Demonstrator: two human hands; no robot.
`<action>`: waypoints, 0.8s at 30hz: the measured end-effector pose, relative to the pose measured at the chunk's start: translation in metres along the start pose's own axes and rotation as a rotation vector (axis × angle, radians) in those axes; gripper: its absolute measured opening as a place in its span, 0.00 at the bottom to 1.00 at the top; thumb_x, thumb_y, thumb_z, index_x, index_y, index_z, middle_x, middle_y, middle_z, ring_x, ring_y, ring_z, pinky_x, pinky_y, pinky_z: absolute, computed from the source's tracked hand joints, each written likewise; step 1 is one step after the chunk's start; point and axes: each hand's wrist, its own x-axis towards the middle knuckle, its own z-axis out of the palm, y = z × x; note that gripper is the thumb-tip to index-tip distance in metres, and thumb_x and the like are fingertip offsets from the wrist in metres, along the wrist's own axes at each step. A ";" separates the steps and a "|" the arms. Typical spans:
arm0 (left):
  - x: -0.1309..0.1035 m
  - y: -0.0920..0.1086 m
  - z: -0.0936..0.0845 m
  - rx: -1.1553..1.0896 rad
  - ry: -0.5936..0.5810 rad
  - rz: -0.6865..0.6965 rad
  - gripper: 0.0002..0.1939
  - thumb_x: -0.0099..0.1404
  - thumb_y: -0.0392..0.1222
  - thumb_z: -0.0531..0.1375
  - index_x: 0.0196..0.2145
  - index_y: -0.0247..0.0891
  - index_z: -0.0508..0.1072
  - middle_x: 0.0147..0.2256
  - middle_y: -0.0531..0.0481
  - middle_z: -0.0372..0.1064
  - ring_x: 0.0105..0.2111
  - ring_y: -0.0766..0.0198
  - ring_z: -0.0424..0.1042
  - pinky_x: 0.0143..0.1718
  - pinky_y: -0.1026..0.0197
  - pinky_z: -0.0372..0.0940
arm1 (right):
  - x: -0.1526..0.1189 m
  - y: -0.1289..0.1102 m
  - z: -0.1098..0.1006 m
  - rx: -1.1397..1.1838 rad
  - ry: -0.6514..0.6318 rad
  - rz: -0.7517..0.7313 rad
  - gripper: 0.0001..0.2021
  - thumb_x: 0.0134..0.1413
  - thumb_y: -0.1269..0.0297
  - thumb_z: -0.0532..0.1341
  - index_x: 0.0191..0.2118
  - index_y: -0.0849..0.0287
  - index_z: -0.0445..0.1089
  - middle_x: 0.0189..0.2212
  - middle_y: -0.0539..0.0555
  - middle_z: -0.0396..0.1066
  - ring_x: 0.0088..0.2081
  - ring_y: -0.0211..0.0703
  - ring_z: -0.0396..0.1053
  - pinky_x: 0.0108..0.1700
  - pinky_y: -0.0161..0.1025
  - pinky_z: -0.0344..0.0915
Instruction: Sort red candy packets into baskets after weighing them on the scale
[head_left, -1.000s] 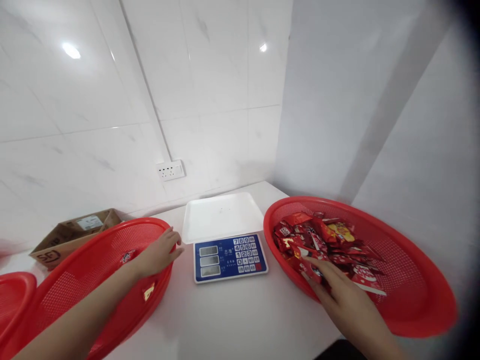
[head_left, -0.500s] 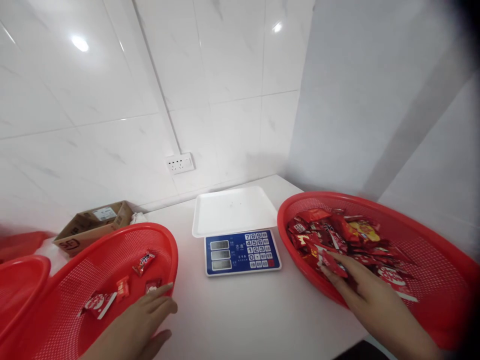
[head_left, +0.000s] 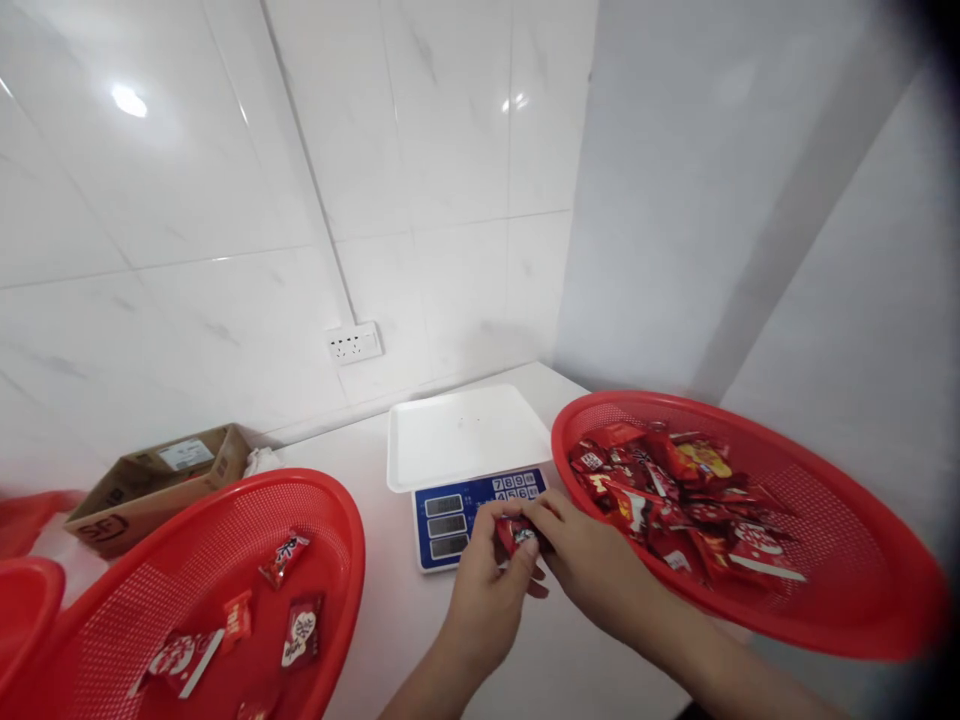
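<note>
A small red snack packet is held between both hands, in front of the scale. My left hand is closed around it, thumb on top. The fingers of my right hand are closed at its far edge. Partly covered by the hands, the blue-and-white digital scale carries a bare white weighing tray. On the right, a large red basket holds a pile of red snack packets. In the left red basket lie several loose packets.
A cardboard box sits behind the left basket, near the tiled wall. Another red basket is cut off at the left edge. A power socket is on the wall above the white table.
My right hand has come from the right basket to the middle with a packet. My left hand has left the left basket's rim and now grips that packet too.
</note>
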 end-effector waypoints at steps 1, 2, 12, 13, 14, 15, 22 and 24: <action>0.003 -0.003 -0.003 -0.047 0.009 0.000 0.15 0.59 0.44 0.55 0.44 0.41 0.58 0.31 0.53 0.62 0.27 0.68 0.66 0.30 0.61 0.67 | 0.000 0.001 -0.001 0.109 -0.007 0.000 0.21 0.51 0.71 0.50 0.52 0.55 0.60 0.43 0.57 0.66 0.40 0.45 0.67 0.38 0.40 0.65; 0.004 -0.004 -0.006 -0.085 0.016 -0.004 0.16 0.59 0.43 0.56 0.44 0.41 0.57 0.31 0.53 0.63 0.27 0.69 0.66 0.30 0.61 0.66 | 0.001 0.002 -0.003 0.227 -0.021 0.006 0.23 0.50 0.71 0.52 0.55 0.55 0.57 0.46 0.57 0.65 0.44 0.44 0.65 0.44 0.41 0.63; 0.005 -0.017 -0.033 -0.142 0.059 -0.040 0.14 0.57 0.48 0.58 0.37 0.37 0.64 0.28 0.54 0.65 0.25 0.69 0.67 0.29 0.62 0.64 | 0.037 0.007 0.003 0.623 -0.178 0.172 0.05 0.46 0.65 0.56 0.27 0.59 0.66 0.19 0.46 0.65 0.22 0.34 0.61 0.23 0.31 0.58; 0.006 -0.019 -0.036 -0.129 0.086 -0.037 0.14 0.58 0.49 0.57 0.37 0.37 0.65 0.27 0.54 0.65 0.24 0.69 0.66 0.28 0.63 0.63 | 0.041 0.007 0.005 0.623 -0.187 0.165 0.05 0.46 0.65 0.56 0.27 0.59 0.66 0.19 0.46 0.65 0.21 0.33 0.60 0.22 0.31 0.57; 0.008 -0.023 -0.038 -0.123 0.121 -0.037 0.15 0.59 0.51 0.55 0.38 0.37 0.65 0.26 0.53 0.65 0.23 0.68 0.66 0.27 0.63 0.63 | 0.046 0.006 0.006 0.612 -0.185 0.160 0.04 0.45 0.66 0.56 0.26 0.59 0.66 0.18 0.46 0.64 0.21 0.33 0.60 0.22 0.30 0.57; 0.009 -0.026 -0.040 -0.120 0.164 -0.033 0.17 0.60 0.53 0.53 0.40 0.37 0.64 0.26 0.53 0.65 0.23 0.68 0.66 0.26 0.63 0.62 | 0.052 0.005 0.005 0.596 -0.176 0.157 0.04 0.44 0.66 0.57 0.25 0.59 0.66 0.18 0.45 0.65 0.20 0.33 0.59 0.21 0.30 0.56; 0.006 -0.080 -0.027 0.020 0.165 0.075 0.24 0.58 0.61 0.49 0.39 0.38 0.66 0.23 0.52 0.62 0.20 0.68 0.61 0.22 0.65 0.57 | 0.106 0.012 -0.021 0.687 -0.003 0.320 0.15 0.47 0.64 0.56 0.43 0.59 0.66 0.23 0.49 0.67 0.21 0.32 0.59 0.21 0.30 0.56; 0.003 -0.097 -0.021 0.164 0.030 0.131 0.25 0.57 0.62 0.48 0.37 0.38 0.69 0.20 0.52 0.61 0.19 0.68 0.59 0.20 0.65 0.54 | 0.116 0.021 -0.025 0.710 0.028 0.381 0.24 0.46 0.68 0.56 0.52 0.57 0.58 0.35 0.54 0.69 0.27 0.34 0.64 0.25 0.30 0.61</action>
